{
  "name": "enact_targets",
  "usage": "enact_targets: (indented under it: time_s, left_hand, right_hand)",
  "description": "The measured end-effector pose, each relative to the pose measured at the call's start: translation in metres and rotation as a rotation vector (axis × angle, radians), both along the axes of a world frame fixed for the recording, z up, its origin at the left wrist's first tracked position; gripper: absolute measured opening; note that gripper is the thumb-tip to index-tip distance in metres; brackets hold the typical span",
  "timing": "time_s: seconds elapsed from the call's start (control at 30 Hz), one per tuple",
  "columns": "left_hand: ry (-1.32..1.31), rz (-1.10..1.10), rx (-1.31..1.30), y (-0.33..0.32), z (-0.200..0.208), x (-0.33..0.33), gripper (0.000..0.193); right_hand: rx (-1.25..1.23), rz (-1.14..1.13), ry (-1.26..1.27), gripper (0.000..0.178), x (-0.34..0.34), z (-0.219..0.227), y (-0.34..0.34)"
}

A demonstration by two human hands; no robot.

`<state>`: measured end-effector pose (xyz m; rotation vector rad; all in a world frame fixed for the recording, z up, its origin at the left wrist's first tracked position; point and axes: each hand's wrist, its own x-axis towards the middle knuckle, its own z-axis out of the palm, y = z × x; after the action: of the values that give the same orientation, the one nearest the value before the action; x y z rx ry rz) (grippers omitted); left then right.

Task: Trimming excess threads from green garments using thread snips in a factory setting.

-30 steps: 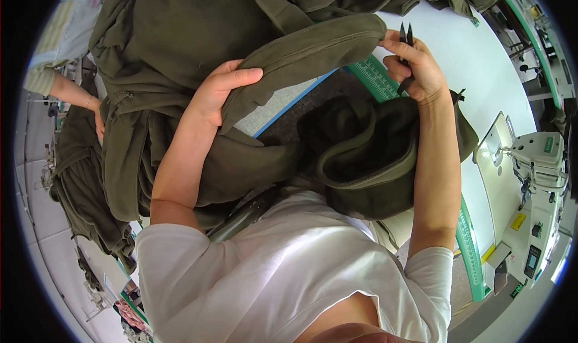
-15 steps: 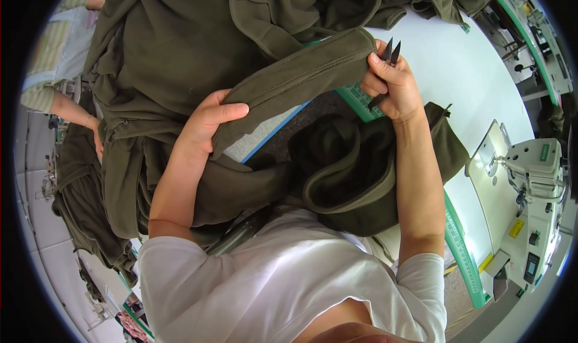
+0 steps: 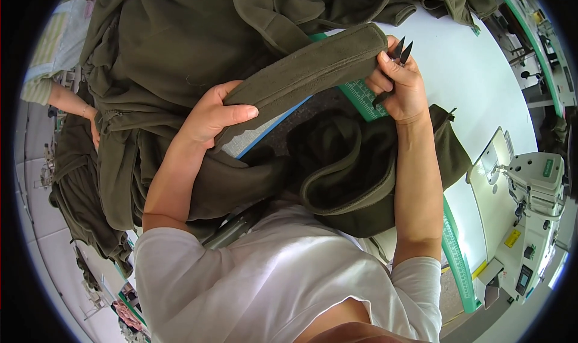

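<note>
Left hand (image 3: 212,115) and right hand (image 3: 404,91) both pinch the olive band (image 3: 304,73); should the palmed black snips (image 3: 407,52) slip, they could nick it!

Snips (image 3: 407,52) partly hidden, co-worker (image 3: 57,49) cut off

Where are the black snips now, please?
In the head view, the black snips are in the right hand, upper right of centre, beside the right end of the olive fabric band.

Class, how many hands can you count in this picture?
3: the left hand and right hand, on the olive strip, and a co-worker's hand at far left. Others may be hidden.
</note>
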<state>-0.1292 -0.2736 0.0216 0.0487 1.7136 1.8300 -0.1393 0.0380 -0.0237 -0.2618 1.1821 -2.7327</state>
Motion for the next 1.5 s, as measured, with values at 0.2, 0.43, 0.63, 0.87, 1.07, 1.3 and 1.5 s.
enact_targets:
  time_s: [0.2, 0.43, 0.63, 0.87, 1.07, 1.3, 1.5]
  left_hand:
    - [0.046, -0.034, -0.019, -0.002, 0.000, -0.002, 0.044]
    - [-0.059, -0.047, 0.058, -0.002, -0.005, -0.006, 0.035]
    - [-0.085, -0.028, 0.093, -0.003, -0.004, -0.008, 0.032]
    - [-0.094, -0.019, 0.079, -0.002, -0.004, -0.010, 0.030]
    - [-0.033, -0.160, 0.019, -0.009, -0.005, -0.010, 0.042]
    - [0.029, -0.118, -0.026, -0.002, 0.001, -0.008, 0.047]
    - [0.085, -0.072, -0.027, 0.001, 0.001, -0.006, 0.044]
  right_hand:
    - [-0.010, -0.037, -0.043, 0.008, -0.001, -0.001, -0.002]
    - [-0.056, 0.015, -0.013, 0.012, -0.004, -0.008, 0.009]
    - [-0.013, -0.022, -0.055, 0.013, -0.007, -0.010, 0.009]
    - [-0.011, 0.006, -0.042, 0.014, -0.010, -0.012, 0.011]
    - [-0.007, -0.012, -0.061, 0.014, -0.011, -0.012, 0.011]
    - [-0.019, 0.001, -0.047, 0.015, -0.010, -0.013, 0.012]
    - [-0.025, -0.035, -0.064, 0.014, -0.009, -0.006, 0.007]
